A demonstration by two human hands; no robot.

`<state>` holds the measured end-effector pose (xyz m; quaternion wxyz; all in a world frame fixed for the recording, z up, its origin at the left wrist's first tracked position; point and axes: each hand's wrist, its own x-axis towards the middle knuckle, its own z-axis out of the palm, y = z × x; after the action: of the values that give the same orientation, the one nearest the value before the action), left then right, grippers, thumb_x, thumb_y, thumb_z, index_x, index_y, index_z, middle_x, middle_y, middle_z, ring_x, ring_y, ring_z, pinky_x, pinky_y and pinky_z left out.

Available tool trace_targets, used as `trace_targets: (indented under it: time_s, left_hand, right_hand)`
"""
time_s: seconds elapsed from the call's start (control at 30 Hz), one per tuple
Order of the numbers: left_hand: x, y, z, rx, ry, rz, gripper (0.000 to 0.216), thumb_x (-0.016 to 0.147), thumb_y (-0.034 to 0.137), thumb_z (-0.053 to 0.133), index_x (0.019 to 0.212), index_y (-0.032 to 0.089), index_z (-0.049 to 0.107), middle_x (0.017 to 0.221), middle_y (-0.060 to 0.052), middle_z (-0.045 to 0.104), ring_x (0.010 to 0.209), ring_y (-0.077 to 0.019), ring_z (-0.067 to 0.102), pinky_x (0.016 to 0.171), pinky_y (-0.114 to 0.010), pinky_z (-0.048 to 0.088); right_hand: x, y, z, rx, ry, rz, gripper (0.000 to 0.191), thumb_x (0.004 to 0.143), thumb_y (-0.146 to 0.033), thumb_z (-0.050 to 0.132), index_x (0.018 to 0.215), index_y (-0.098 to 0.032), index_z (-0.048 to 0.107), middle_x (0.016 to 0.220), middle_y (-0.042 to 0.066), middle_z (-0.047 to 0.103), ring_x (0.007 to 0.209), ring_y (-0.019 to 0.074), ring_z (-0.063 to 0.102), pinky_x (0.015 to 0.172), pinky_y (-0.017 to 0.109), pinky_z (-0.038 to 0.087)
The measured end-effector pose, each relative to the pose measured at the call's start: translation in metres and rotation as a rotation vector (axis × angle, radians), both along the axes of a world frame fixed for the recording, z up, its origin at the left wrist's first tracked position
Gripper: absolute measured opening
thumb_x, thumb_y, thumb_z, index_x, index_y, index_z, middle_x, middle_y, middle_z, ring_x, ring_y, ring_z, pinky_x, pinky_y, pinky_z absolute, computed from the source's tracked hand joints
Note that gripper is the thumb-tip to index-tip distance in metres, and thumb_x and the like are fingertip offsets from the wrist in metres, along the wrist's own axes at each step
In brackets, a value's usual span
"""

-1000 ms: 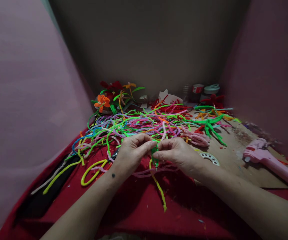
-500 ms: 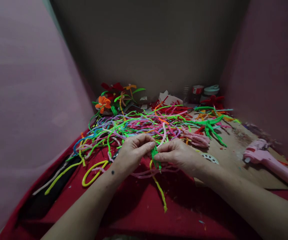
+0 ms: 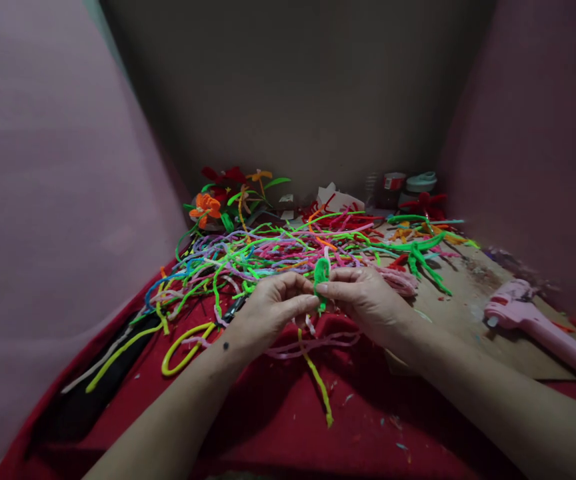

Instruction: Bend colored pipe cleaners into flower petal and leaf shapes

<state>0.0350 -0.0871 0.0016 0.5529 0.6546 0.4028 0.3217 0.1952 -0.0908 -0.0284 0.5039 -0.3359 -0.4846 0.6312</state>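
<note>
Just above the red cloth (image 3: 263,413), a folded green pipe cleaner piece (image 3: 322,272) stands upright between my hands. My right hand (image 3: 375,297) pinches it between thumb and fingers from the right. The thumb and fingertips of my left hand (image 3: 281,303) close on its lower left edge; the exact contact is partly hidden. Below my fingers lies a yellow pipe cleaner (image 3: 322,387), with a pink strand (image 3: 313,345) crossing its upper end. By my left wrist is a yellow loop-shaped handle (image 3: 171,357), its dark end partly covered.
Tangled coloured pipe cleaners (image 3: 278,250) pile up ahead. Orange flowers (image 3: 205,210) stand at the back left. On the right, a pink glue gun (image 3: 528,310) rests on a cardboard sheet (image 3: 461,333). A lidded jar (image 3: 421,183) is at the back; pink walls flank both sides.
Both hands have risen slightly, and the green piece has moved up and a little right. It is now turned to show a rounded, leaf-like loop.
</note>
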Motion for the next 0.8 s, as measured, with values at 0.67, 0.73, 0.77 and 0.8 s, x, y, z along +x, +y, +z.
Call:
trace_targets:
  time_s: [0.67, 0.73, 0.77, 0.8]
  left_hand:
    - [-0.001, -0.002, -0.002, -0.065, 0.039, 0.076, 0.014, 0.072, 0.025, 0.059, 0.069, 0.013, 0.053, 0.052, 0.005, 0.049, 0.039, -0.0032, 0.037, 0.038, -0.016, 0.026]
    - [0.001, -0.004, -0.002, -0.047, 0.020, 0.080, 0.014, 0.073, 0.025, 0.059, 0.070, 0.014, 0.051, 0.051, 0.006, 0.048, 0.037, -0.0030, 0.037, 0.036, -0.016, 0.026]
    - [0.002, -0.006, -0.001, -0.029, 0.003, 0.089, 0.013, 0.073, 0.025, 0.058, 0.071, 0.015, 0.051, 0.052, 0.006, 0.049, 0.037, -0.0030, 0.038, 0.036, -0.015, 0.027]
    - [0.003, -0.007, -0.001, -0.005, -0.013, 0.103, 0.013, 0.074, 0.026, 0.058, 0.073, 0.015, 0.050, 0.053, 0.006, 0.051, 0.038, -0.0032, 0.039, 0.037, -0.015, 0.029]
  right_hand:
    - [-0.001, 0.000, 0.004, 0.072, -0.171, -0.014, 0.011, 0.066, -0.015, 0.059, 0.074, -0.014, 0.066, 0.062, -0.003, 0.057, 0.056, 0.0081, 0.048, 0.056, 0.023, 0.037]
    - [-0.002, -0.002, 0.007, 0.077, -0.217, -0.041, 0.012, 0.065, -0.014, 0.059, 0.075, -0.014, 0.067, 0.062, -0.003, 0.058, 0.055, 0.0077, 0.047, 0.055, 0.022, 0.036]
    - [-0.003, -0.003, 0.008, 0.084, -0.233, -0.047, 0.013, 0.065, -0.014, 0.058, 0.075, -0.014, 0.067, 0.063, -0.003, 0.059, 0.056, 0.0079, 0.048, 0.056, 0.022, 0.037]
    - [-0.003, -0.003, 0.009, 0.089, -0.240, -0.048, 0.014, 0.066, -0.013, 0.058, 0.076, -0.014, 0.067, 0.063, -0.003, 0.059, 0.057, 0.0084, 0.049, 0.057, 0.022, 0.037]
